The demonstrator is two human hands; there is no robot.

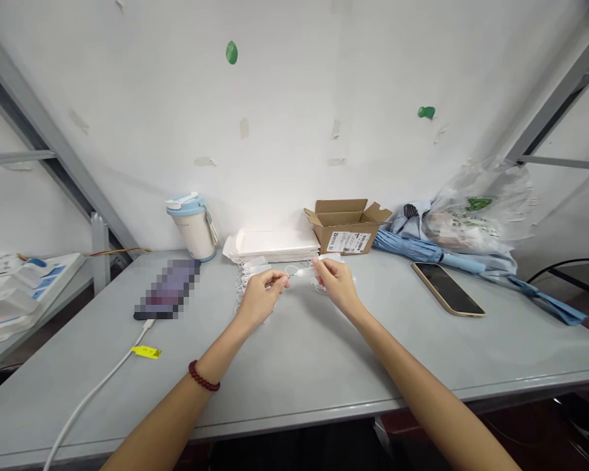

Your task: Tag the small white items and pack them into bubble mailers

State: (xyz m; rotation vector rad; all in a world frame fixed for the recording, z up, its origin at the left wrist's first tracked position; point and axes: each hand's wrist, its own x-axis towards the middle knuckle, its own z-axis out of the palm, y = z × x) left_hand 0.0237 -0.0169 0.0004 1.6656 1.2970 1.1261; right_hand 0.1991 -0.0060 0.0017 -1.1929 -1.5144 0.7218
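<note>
Above the middle of the table, my right hand (334,281) pinches a small white piece (304,273) between thumb and fingertips. A thin white cord (289,267) loops from its left end. My left hand (261,296), wearing a dark red bead bracelet (203,376) at the wrist, has thumb and forefinger closed on what looks like the cord's end. The exact kind of the white piece is too small to tell. Several similar white corded pieces (255,263) lie on the table behind and beside my left hand, and more lie partly hidden behind my right.
Behind my hands are a stack of white flat packets (275,245) and an open cardboard box (351,226). A lidded cup (194,229) and a charging phone (169,291) stand left. Rightward lie another phone (446,288), a folded blue umbrella (422,250) and a plastic bag (485,209).
</note>
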